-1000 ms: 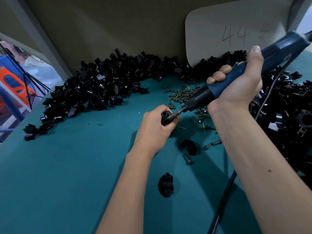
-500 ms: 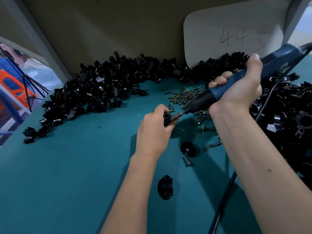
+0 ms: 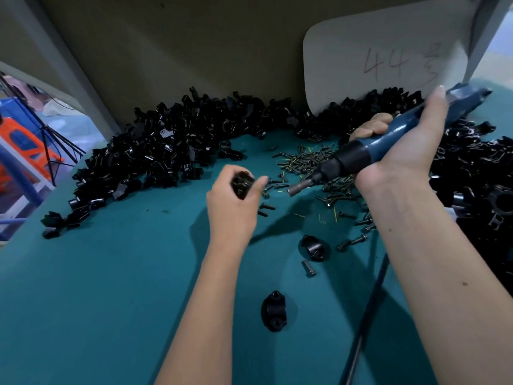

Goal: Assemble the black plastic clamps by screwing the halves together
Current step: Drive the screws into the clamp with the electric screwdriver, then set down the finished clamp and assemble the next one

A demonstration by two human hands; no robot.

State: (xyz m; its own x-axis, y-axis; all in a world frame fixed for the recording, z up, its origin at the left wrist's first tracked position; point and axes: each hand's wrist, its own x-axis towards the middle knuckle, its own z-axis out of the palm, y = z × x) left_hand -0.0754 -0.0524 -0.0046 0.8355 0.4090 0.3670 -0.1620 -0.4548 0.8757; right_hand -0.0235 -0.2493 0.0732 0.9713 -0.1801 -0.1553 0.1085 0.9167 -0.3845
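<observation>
Left hand (image 3: 236,204) grips a black clamp (image 3: 243,184) in curled fingers, held above the teal bench (image 3: 97,301); the clamp is motion-blurred, so I can't tell how its halves sit. Right hand (image 3: 402,151) is wrapped round a blue electric screwdriver (image 3: 388,140), thumb up along the body. The driver's tip (image 3: 294,188) points down-left toward the clamp but is apart from it, a clear gap between them. Its black cord (image 3: 366,315) runs down across the bench under the right forearm.

No bins or trays anywhere: stock lies loose on the bench. A long heap of black clamp parts (image 3: 172,151) banks against the back wall, and a second heap (image 3: 477,184) sits on the right. A pile of dark screws (image 3: 308,159) lies between the hands, spilling toward the right heap.

On the bare bench near the person: one clamp half (image 3: 315,247), a single screw (image 3: 308,268) just beside it, two more screws (image 3: 352,243) to its right, and another clamp half (image 3: 274,311) nearer still. A pale card (image 3: 383,51) marked "44" leans on the back wall.
</observation>
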